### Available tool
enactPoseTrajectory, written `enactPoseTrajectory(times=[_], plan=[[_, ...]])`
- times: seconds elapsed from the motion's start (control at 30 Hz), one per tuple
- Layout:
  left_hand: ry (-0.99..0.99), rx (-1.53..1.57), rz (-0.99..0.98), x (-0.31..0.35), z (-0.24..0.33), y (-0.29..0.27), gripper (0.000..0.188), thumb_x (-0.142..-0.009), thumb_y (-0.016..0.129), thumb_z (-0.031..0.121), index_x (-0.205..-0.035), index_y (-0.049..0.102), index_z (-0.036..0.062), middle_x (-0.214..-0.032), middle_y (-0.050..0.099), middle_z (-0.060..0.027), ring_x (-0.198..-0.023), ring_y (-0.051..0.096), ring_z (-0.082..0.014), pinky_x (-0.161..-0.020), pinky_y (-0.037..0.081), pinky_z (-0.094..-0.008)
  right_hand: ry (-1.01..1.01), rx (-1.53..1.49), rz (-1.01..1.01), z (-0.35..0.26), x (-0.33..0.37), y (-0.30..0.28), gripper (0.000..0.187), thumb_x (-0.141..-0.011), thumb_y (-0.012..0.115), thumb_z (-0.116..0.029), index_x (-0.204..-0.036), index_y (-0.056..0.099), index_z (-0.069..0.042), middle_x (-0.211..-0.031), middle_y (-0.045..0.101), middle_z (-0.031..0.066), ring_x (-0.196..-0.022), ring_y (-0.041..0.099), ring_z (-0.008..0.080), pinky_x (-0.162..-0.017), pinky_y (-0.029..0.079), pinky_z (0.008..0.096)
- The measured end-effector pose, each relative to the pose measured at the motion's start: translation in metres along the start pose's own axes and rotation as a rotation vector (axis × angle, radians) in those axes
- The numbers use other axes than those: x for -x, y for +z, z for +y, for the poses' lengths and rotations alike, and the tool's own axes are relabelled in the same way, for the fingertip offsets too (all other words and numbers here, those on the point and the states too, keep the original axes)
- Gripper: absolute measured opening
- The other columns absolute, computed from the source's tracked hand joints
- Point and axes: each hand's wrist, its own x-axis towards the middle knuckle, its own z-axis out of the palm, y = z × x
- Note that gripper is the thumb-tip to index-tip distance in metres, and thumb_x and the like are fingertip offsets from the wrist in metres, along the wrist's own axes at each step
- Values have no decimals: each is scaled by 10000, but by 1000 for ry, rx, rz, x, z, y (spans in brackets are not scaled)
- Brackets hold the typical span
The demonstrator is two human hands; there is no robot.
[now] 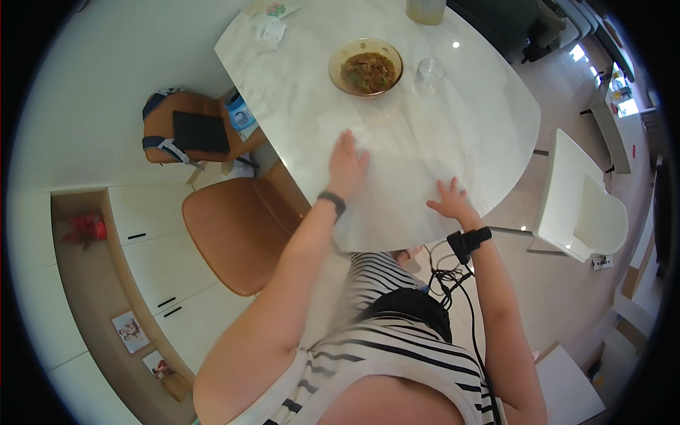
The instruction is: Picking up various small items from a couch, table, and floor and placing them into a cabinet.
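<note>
My left hand (346,166) lies flat on the white marble table (482,120), fingers together, holding nothing. My right hand (449,200) rests near the table's near edge with its fingers spread, also holding nothing. Beyond my left hand stands an amber glass bowl (366,67) of cooked brown food with green bits. A clear drinking glass (429,73) stands just right of the bowl. Both hands are well short of the bowl and the glass.
A jar of yellowish liquid (426,10) and some papers (270,28) sit at the table's far end. Two tan chairs (237,230) stand to the left, the farther one (185,127) holding a dark flat item. A white chair (582,202) is on the right.
</note>
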Motion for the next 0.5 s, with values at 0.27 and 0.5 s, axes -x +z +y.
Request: enactPoseTrajectory(times=[0.27,0.5], plan=[[151,21,-213,93,40,8,565,-772,541,217,-1232,365,-61,-1308,334,-251,-1227,306,-370,-1022,258,-408,53,15,-1,3,2,4,826,-765,516,-535,-1377,166,-104,-1387,21,308,-1227,52,563,-1030,142,513],[-12,-84,-55,-13,-40,-18,521,-834,485,227,-1260,331,-30,-1323,322,-225,-1237,289,-360,-1029,209,-459,104,29,-113,-9,-4,-4,820,-779,478,-561,-1392,103,-166,-1406,-44,262,-1230,33,560,-1024,163,516]])
